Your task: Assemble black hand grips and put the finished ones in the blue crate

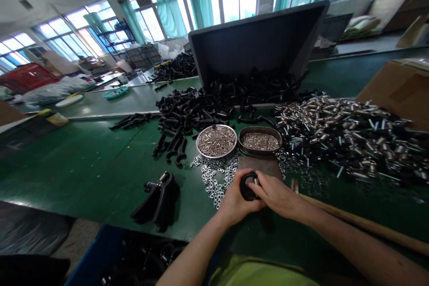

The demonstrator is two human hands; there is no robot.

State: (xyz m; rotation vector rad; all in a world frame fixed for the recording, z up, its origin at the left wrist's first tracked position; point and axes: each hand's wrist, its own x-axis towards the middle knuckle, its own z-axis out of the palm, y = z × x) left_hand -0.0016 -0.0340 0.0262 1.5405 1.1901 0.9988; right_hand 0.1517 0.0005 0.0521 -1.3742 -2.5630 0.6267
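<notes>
Both hands meet in front of me over the green table, around one curved black plastic clamp part [247, 187]. My left hand [234, 199] wraps its outer side, thumb and fingers closed on it. My right hand [271, 193] presses at its right side, fingers closed by a small silvery cylinder [255, 179] on the part. Just beyond the hands lies a flat metal plate [261, 166]. Loose hex nuts [214, 181] are scattered left of the hands. Further left, a black clamp assembly [157, 201] with a metal bolt stands on the table.
A round dish [216, 141] of small pins and an oval tin [260, 140] of tiny metal pieces stand ahead. A large grey bin [258, 40] spills black parts. Metal fittings [348, 134] heap at right. A wooden-handled hammer [355, 221] lies near my right forearm. A blue crate [90, 254] sits below.
</notes>
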